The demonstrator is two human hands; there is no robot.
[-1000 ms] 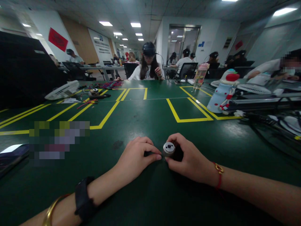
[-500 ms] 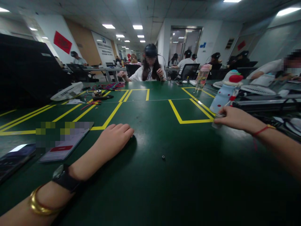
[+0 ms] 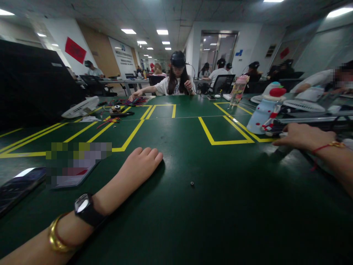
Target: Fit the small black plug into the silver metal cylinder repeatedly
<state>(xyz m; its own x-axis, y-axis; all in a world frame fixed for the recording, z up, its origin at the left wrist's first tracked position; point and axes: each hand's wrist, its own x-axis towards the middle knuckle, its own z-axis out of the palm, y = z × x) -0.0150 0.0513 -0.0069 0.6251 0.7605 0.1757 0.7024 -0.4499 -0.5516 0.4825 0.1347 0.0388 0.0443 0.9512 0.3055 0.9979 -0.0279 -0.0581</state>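
Phone with a glossy black screen (image 3: 20,189) lies on the dark green surface (image 3: 171,221), well left of the left grip (image 3: 142,162). Between the two, just beside the forearm, lies a second flat phone with a pale lilac-grey screen (image 3: 79,178), partly blurred out. Farther off, beyond that grip and to its left, I make out a white plastic fan (image 3: 81,107).

The left grip rests knuckles up, its fingers side by side. The palm is turned down, so I cannot tell whether anything sits under it.

To its right and closer to the wearer's body is a tiny dark ring of what looks like metal (image 3: 192,183), touched by neither hand. It is round, so no long axis shows. The left grip is clearly the nearer one; from the right grip (image 3: 306,135) the ring lies far to the left and closer to the body.

A pale blue bottle with red dots (image 3: 256,119) stands just left of the right grip and a little beyond it. That grip reaches out with fingertips lowered beside a crumpled whitish scrap (image 3: 281,134); motion blur keeps me from telling what, if anything, it is clamped on.
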